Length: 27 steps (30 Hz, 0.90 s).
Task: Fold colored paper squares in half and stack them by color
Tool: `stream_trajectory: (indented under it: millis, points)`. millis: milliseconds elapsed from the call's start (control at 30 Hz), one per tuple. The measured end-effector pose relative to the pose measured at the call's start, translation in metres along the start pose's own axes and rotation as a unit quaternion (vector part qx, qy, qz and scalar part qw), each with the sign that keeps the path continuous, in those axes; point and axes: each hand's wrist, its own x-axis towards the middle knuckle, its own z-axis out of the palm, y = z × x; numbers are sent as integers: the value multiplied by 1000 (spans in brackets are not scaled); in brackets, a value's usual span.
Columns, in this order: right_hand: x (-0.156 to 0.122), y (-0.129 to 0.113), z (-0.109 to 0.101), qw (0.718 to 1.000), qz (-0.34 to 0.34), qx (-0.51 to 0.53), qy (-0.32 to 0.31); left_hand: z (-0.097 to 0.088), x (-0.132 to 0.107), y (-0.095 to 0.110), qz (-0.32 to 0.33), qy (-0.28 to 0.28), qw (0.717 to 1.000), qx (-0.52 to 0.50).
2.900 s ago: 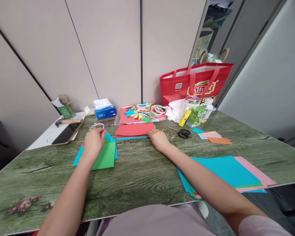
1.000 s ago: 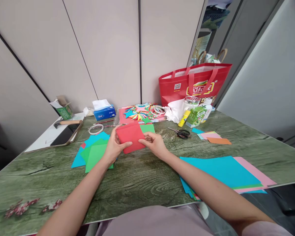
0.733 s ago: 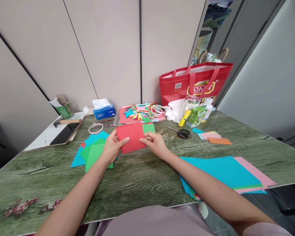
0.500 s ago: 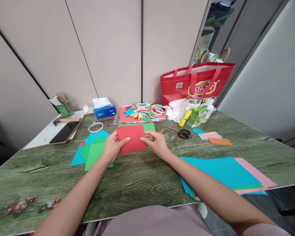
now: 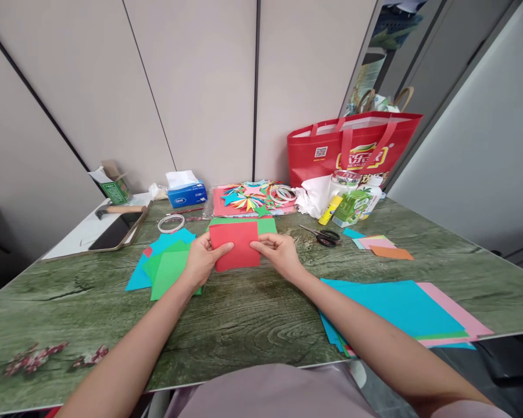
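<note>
A red square of paper (image 5: 237,244) is held up just above the green wood-grain table (image 5: 244,325), in the middle. My left hand (image 5: 203,261) pinches its left edge, thumb on top. My right hand (image 5: 279,253) pinches its right edge the same way. Behind the red sheet a green sheet (image 5: 268,224) lies flat on the table. To the left of my left hand lies a fanned pile of green and blue squares (image 5: 165,268).
Large blue and pink sheets (image 5: 401,307) lie at the near right edge. Scissors (image 5: 322,235), a yellow glue stick (image 5: 330,210), a tape ring (image 5: 171,223), a tissue box (image 5: 186,194), paper stars (image 5: 250,197) and a red bag (image 5: 353,148) stand farther back.
Both hands left the piles on the table and picked up the red sheet. Over the last second they have turned it from tilted to square and level.
</note>
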Motion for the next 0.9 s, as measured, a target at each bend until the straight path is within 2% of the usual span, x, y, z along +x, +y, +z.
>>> stream_trajectory:
  millis: [467,900]
  points:
    - [0,-3,-1,1000,10,8,-26,-1,0,-2,0,6,1000,2]
    - [5,0,-7,994,66,52,-69,-2,2,-3,-12,11,1000,-18]
